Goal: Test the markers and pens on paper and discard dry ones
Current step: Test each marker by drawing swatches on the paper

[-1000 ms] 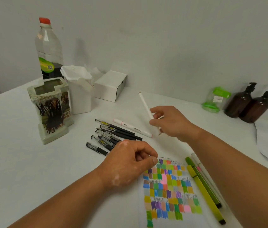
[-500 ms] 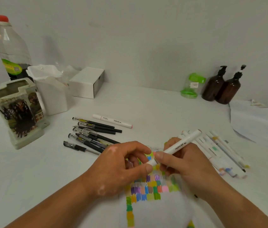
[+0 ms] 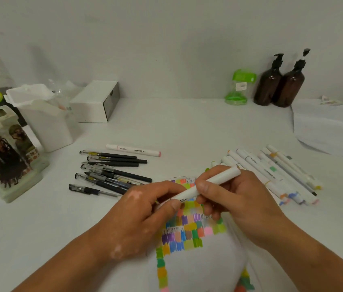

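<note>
A white marker (image 3: 212, 183) lies slanted across both hands above the test paper (image 3: 189, 230), which is covered in small coloured swatches. My right hand (image 3: 238, 205) grips the marker's upper half. My left hand (image 3: 143, 216) pinches its lower end between thumb and fingers; the tip and cap there are hidden. Several black gel pens (image 3: 111, 171) lie left of the paper, with another white marker (image 3: 133, 150) just behind them. A bundle of white markers (image 3: 278, 175) lies right of my right hand.
At the left stand a decorated holder (image 3: 4, 152), a white bin (image 3: 42, 119) and a white box (image 3: 94, 102). A green container (image 3: 239, 87) and two brown pump bottles (image 3: 280, 85) line the back wall. White cloth (image 3: 331, 127) sits at the far right.
My right hand brought the white marker down from above the table to my left hand over the paper. The left hand now pinches its lower end. The camera has swung right.
</note>
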